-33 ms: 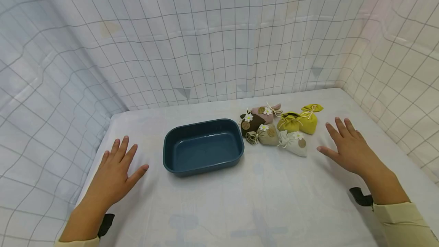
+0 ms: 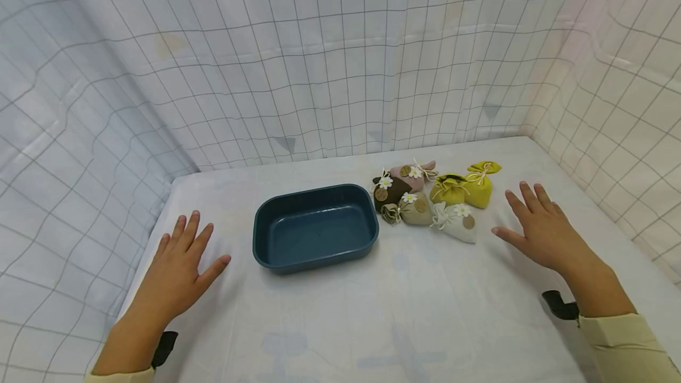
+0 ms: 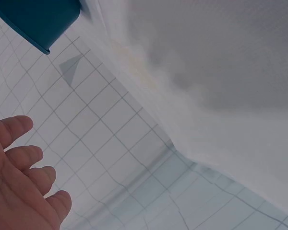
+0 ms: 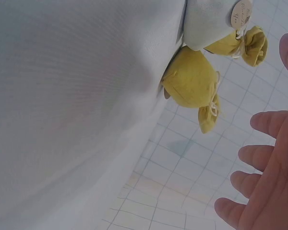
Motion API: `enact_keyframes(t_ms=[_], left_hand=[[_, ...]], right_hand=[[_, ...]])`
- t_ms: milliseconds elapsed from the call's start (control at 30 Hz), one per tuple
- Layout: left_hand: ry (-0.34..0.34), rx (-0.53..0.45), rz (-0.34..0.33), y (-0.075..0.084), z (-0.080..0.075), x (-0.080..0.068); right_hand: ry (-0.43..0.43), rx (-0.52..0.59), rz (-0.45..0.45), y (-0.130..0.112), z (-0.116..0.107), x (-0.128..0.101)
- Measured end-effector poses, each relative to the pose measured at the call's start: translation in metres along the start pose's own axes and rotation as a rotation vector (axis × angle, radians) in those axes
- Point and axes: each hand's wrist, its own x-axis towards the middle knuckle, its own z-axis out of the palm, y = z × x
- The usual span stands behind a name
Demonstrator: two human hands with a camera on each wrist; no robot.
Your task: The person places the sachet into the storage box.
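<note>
Sitting in a little heap on the white table (image 2: 330,336) are six small cloth bags tied at the neck: a white bag (image 2: 457,223) at the front, a tan bag (image 2: 417,208) beside it, a brown bag (image 2: 388,191) and a pink bag (image 2: 408,175) behind, and two yellow bags, one greenish yellow bag (image 2: 448,190) and one bright yellow bag (image 2: 480,187), at the right of the heap. They touch one another, as if put down together in one spot. The right hand (image 2: 537,230) is nearest to them, just beside the white bag but not touching it. It lies flat on the table with its fingers spread and straight, and it holds nothing; the right wrist view shows the same spread fingers (image 4: 259,158) near a yellow bag. To the left of the heap, close to the brown bag, stands a dark blue tub (image 2: 276,256) with nothing in it, its open side up, so things could be dropped in from above. The left hand (image 2: 178,270) rests flat on the table on the far side of the tub, fingers straight and a bit apart, holding nothing too. Both hands look like they are just waiting, one on each side. All around hangs a white cloth with grey squares (image 2: 319,64), like a wall behind the table.
</note>
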Motion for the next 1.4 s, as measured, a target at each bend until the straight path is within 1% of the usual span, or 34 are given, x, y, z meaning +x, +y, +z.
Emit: enact_keyframes(t_ms=[333, 467, 633, 767, 1000, 1167, 1300, 1400], left_hand=[[0.000, -0.020, 0.017, 0.003, 0.000, 0.003], [0.010, -0.026, 0.026, 0.004, 0.002, 0.005], [0.027, -0.050, 0.055, 0.008, 0.003, 0.008], [0.036, -0.073, 0.082, 0.013, 0.006, 0.011], [0.036, -0.078, 0.115, 0.019, 0.016, 0.018], [0.036, -0.099, 0.112, 0.024, 0.022, 0.023], [0.032, -0.118, 0.095, 0.028, 0.025, 0.026], [0.014, -0.126, 0.086, 0.031, 0.028, 0.027]], right_hand=[[0.010, 0.015, -0.015, 0.000, -0.001, -0.001], [0.033, 0.011, -0.033, 0.000, -0.002, 0.000], [0.071, 0.010, -0.072, -0.002, -0.004, 0.001], [0.071, 0.025, -0.091, -0.008, -0.004, 0.004], [0.067, 0.101, -0.118, -0.024, -0.002, 0.010], [0.101, 0.102, -0.158, -0.032, 0.003, 0.016], [0.091, 0.105, -0.166, -0.036, 0.008, 0.021], [0.090, 0.113, -0.178, -0.039, 0.011, 0.023]])
